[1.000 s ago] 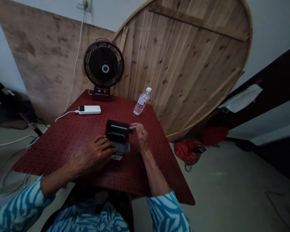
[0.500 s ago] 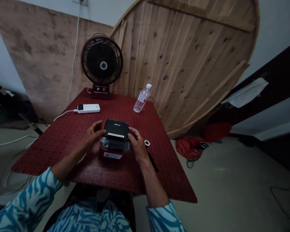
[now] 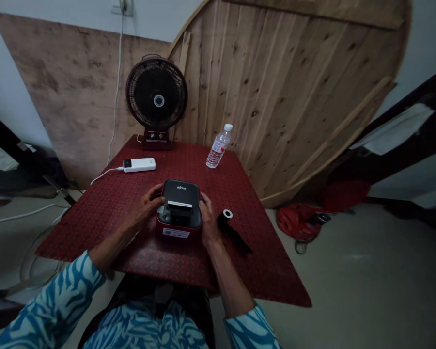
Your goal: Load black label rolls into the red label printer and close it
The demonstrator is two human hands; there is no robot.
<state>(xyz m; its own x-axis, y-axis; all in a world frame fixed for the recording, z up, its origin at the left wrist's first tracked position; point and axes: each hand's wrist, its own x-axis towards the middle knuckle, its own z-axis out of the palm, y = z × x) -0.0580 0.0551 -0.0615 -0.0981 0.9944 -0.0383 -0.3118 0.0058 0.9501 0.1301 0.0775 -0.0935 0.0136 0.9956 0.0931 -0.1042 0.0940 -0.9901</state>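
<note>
A small red-and-black label printer [image 3: 181, 208] stands on the red patterned table [image 3: 138, 254], its black lid lying level on the body. A white sticker strip crosses the lid's front edge and another label sits on the near side. My left hand [image 3: 151, 201] grips the printer's left side, thumb on the lid's edge. On the opposite side my right hand [image 3: 209, 218] holds it with curved fingers, partly hidden by the hand itself. Just right of that hand lies a black ribbon roll [image 3: 225, 215] with a white core, its loose tail stretched toward me.
A white power bank [image 3: 141, 165] with a cable lies at the left. Behind stand a dark fan [image 3: 157, 99] and a tilted-looking water bottle [image 3: 218, 148]. A large wooden round panel [image 3: 283, 87] leans on the wall. A red bag [image 3: 298, 223] rests on the floor.
The printer's lid has come down from partly raised to level, covering the dark interior. Both hands have moved lower along its sides. The view has shifted slightly left.
</note>
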